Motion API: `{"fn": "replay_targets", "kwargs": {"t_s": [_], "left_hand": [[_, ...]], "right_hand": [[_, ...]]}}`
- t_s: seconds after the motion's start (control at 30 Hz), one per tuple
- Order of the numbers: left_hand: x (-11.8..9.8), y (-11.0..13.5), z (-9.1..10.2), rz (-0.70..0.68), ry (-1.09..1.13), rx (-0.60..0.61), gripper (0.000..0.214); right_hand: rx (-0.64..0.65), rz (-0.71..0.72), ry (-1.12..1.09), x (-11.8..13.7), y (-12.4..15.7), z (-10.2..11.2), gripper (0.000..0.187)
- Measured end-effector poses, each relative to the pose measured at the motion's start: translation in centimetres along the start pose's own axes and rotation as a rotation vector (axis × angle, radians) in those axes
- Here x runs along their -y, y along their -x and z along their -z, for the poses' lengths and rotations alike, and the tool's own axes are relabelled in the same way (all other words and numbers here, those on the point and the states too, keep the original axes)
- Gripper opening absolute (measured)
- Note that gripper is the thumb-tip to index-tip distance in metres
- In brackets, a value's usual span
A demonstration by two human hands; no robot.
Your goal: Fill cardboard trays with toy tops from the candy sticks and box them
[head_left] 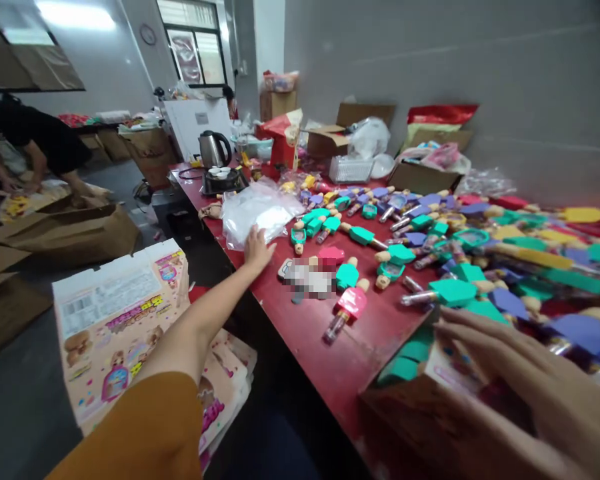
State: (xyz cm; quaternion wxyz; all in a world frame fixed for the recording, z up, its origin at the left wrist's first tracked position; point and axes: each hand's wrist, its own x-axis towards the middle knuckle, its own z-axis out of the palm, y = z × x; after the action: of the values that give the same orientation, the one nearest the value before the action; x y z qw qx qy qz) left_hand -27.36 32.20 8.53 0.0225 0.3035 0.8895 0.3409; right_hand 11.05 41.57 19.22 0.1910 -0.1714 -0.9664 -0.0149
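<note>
A mustard sleeve (125, 433) is reaching in from the near left, while the right hand (510, 380) is spreading wide at the near right, its fingers open and curving over a cardboard box (410, 433) packed with teal toy pieces (400, 369), and it is holding nothing that shows. The long red surface (340, 373) is running from near to far, carrying rows of toy figures (420, 253) with teal, purple and yellow tops and clear tubes for bodies. To its left, flattened printed cartons (115, 333) are lying stacked on the floor (25, 413), and brown cardboard (65, 233) is sprawling beyond them, where a co-worker (35, 140) is bending over with both hands down on a printed sheet. The left hand (257, 248) is pressing flat on the surface, fingers apart and empty, just beside a clear plastic bag (260, 213). Just right of that hand, a blurred object (305, 279) is lying near a pink-topped figure (350, 303). At the far end, a steel kettle (214, 148) is standing beside a black tray (215, 189) of small white cups.
</note>
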Motion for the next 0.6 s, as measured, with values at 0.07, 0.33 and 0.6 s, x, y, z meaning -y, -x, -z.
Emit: {"fn": "replay_targets", "kwargs": {"t_s": [0.07,0.33,0.6], "left_hand": [[2.3,-3.1,0.4,0.069,-0.087,0.028,0.048],[4.7,-7.1,1.7,0.063,-0.254,0.229,0.026],[-0.6,-8.7,6.6,0.056,-0.222,-0.065,0.027]], "right_hand": [[-0.007,0.114,0.083,0.0,-0.1,0.0,0.056],[-0.071,0.231,0.150,0.1,-0.8,0.0,0.063],[-0.116,0.262,0.169,1.3,-2.1,0.4,0.040]]}}
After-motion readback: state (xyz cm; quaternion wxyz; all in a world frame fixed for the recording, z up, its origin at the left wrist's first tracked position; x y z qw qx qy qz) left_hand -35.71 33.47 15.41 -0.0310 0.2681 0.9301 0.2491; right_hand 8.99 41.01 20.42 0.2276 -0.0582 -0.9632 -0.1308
